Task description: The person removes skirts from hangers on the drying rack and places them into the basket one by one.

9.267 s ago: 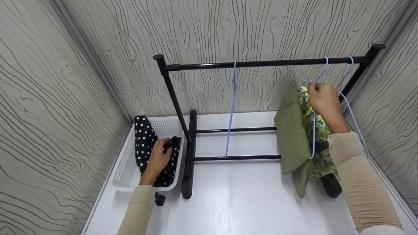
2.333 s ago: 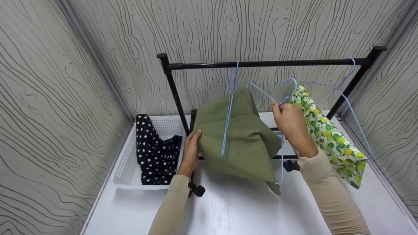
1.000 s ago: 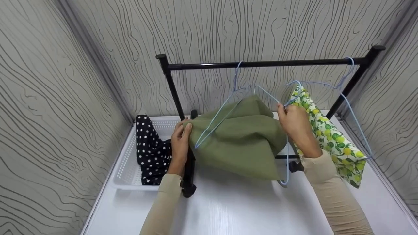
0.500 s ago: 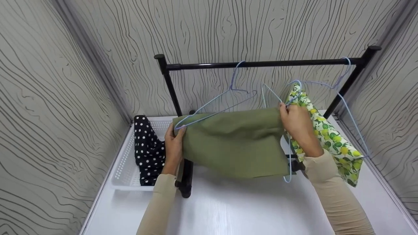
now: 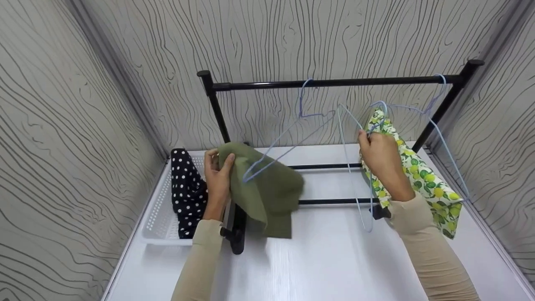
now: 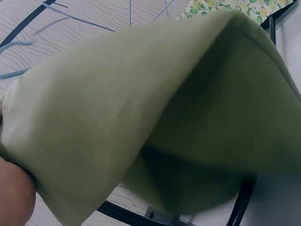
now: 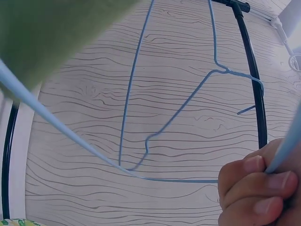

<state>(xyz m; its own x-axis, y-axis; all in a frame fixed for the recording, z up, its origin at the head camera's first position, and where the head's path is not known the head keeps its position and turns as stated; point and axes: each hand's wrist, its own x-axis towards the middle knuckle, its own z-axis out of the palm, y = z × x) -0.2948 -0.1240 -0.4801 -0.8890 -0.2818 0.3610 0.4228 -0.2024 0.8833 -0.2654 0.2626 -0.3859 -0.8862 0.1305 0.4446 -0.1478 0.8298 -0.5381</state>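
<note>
My left hand (image 5: 218,179) pinches one edge of an olive-green cloth (image 5: 267,190), thumb in front and fingers behind, at the left of the rack. The cloth hangs down in folds and fills most of the left wrist view. A blue wire hanger (image 5: 301,115), hooked on the rail, overlaps the cloth in the head view. My right hand (image 5: 380,161) grips another blue wire hanger (image 5: 355,184) just under its hook; that hanger is off the rail and bare. In the right wrist view curled fingers (image 7: 258,186) wrap round the wire.
A black garment rack (image 5: 267,85) spans the back. On its right a third hanger (image 5: 449,154) carries a lemon-print cloth (image 5: 426,184), close behind my right hand. A white basket (image 5: 152,225) with a black polka-dot cloth (image 5: 186,192) stands at the left. Patterned walls (image 5: 267,37) enclose the white table.
The right hand took a hanger off the rail, and the green cloth came off that hanger. The left hand left the basket, took the cloth and drew it leftward; the middle hanger swung round.
</note>
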